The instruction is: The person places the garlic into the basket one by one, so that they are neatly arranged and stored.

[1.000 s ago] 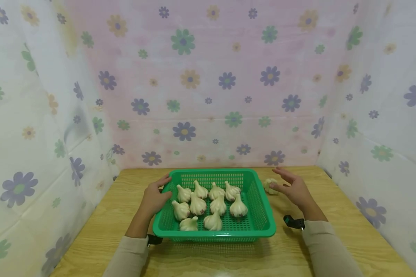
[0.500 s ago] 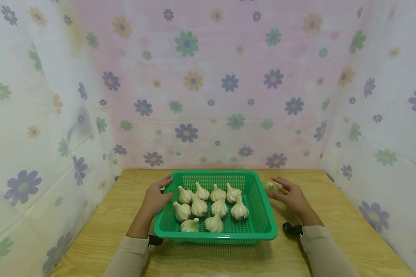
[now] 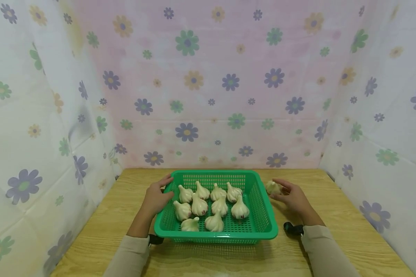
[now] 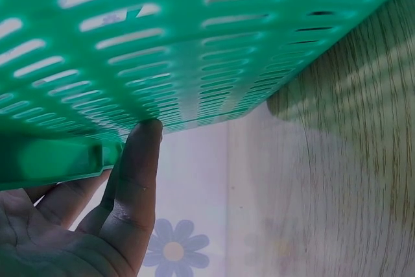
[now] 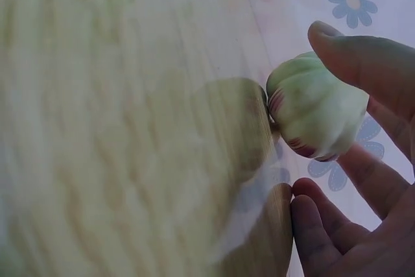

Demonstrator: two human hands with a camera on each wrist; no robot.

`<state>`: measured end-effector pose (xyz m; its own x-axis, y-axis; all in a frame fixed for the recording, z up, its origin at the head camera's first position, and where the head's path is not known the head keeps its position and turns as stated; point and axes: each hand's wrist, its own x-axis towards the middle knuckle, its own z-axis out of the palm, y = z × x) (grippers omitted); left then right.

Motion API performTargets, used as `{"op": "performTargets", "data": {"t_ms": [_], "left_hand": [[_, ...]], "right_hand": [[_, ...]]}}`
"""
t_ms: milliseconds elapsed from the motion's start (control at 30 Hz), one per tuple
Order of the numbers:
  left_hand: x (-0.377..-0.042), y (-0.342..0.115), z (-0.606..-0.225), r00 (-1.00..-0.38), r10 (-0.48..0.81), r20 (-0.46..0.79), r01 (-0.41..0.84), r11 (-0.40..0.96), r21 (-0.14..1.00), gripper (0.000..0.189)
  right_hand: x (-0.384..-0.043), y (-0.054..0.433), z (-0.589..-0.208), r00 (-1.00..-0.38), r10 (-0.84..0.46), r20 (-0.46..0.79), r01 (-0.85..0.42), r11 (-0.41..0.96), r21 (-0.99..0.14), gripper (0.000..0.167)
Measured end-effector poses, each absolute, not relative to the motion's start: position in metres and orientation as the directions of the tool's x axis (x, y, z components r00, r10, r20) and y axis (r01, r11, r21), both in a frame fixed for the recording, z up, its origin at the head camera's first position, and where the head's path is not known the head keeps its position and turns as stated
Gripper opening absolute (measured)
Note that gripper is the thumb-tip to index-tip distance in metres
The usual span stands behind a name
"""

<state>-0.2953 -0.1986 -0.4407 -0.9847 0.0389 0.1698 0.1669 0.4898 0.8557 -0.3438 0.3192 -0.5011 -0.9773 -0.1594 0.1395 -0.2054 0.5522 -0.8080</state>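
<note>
A green plastic basket (image 3: 216,234) with slotted walls holds several white garlic bulbs (image 3: 240,209). My left hand (image 3: 156,200) grips its left rim, thumb toward the inside. From the left wrist view, one finger (image 4: 137,173) lies against the slotted outer wall, with other fingers by the rim. Just right of the basket, a single garlic bulb (image 3: 273,187) is at the tabletop. My right hand (image 3: 292,200) pinches it, thumb (image 5: 363,63) on one side and fingers on the other. Purple-red streaks mark this garlic in the right wrist view.
Basket and hands are over a wood-grain table (image 3: 100,238). Flower-printed cloth (image 3: 208,88) stands behind it and on both sides. Black wrist devices (image 3: 292,229) show below both hands.
My right hand has moved slightly left and closed its thumb and fingers round the lone garlic bulb. My left hand keeps its place on the basket rim. The head view shifts slightly.
</note>
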Motion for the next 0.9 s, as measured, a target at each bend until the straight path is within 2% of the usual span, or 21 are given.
{"op": "performTargets", "data": {"t_ms": [133, 333, 900], "left_hand": [[-0.295, -0.198, -0.440, -0.983, 0.041, 0.179, 0.176, 0.485, 0.856, 0.063], [-0.294, -0.198, -0.441, -0.984, 0.032, 0.174, 0.167, 0.494, 0.853, 0.062], [-0.296, -0.199, -0.441, -0.983, 0.044, 0.177, 0.175, 0.504, 0.846, 0.063]], "right_hand": [[-0.342, 0.319, -0.498, -0.978, -0.147, 0.147, -0.204, 0.555, -0.807, 0.070], [-0.343, 0.320, -0.498, -0.977, -0.073, 0.201, -0.205, 0.587, -0.783, 0.054], [-0.341, 0.319, -0.489, -0.962, 0.032, 0.270, -0.197, 0.603, -0.773, 0.052]]}}
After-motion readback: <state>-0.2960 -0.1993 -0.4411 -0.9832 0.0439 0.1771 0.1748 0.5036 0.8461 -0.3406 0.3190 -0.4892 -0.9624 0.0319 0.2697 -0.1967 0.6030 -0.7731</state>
